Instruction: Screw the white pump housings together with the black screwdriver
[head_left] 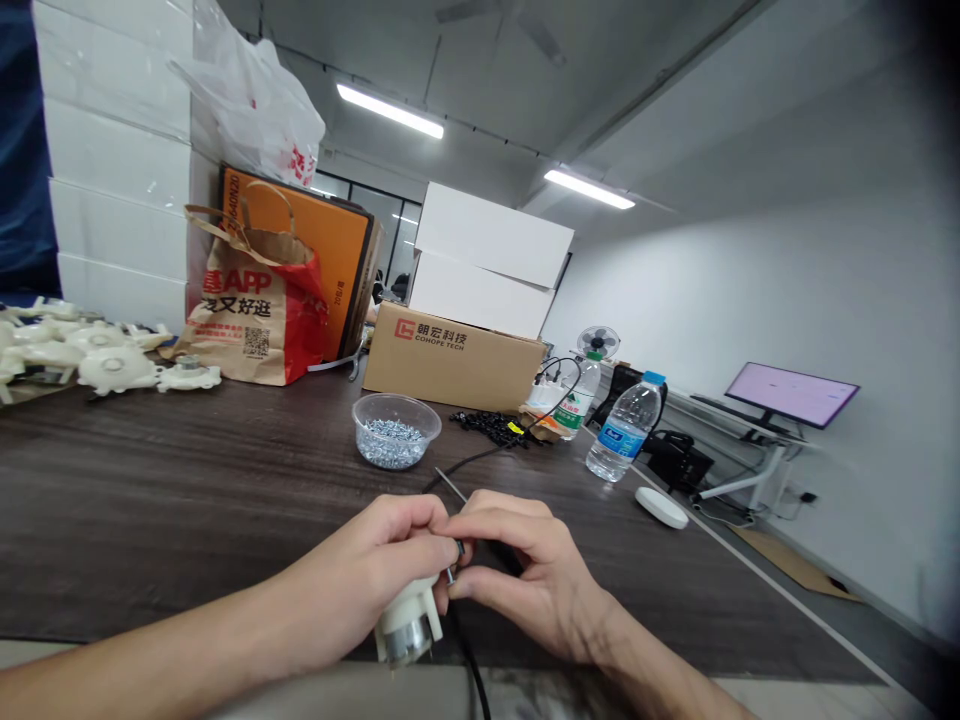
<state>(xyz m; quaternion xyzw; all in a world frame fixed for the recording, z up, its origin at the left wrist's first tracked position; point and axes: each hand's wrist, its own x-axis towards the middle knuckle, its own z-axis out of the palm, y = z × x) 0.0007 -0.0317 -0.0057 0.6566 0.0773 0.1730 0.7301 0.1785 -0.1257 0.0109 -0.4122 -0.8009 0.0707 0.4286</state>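
Note:
My left hand (pixel 390 555) is closed around a cream-white plastic housing (pixel 412 605), which has a silver cylindrical motor (pixel 407 642) at its lower end. My right hand (pixel 525 570) meets it at the fingertips. Between the right thumb and forefinger is a small metal screw (pixel 451 575), close to the housing. A thin metal shaft (pixel 452 486), like a screwdriver's, sticks out beyond the right fingers; a dark part of it seems tucked under that hand. Something small and dark shows between the fingertips, mostly hidden.
On the dark wooden table (pixel 225 500) stands a clear tub (pixel 396 430) of screws. Behind it lie black small parts (pixel 491 428) and a cardboard box (pixel 454 360). White plastic housings (pixel 112 365) are piled left. A water bottle (pixel 626 430) and white lid (pixel 661 507) stand right. A black cable (pixel 469 655) hangs below my hands.

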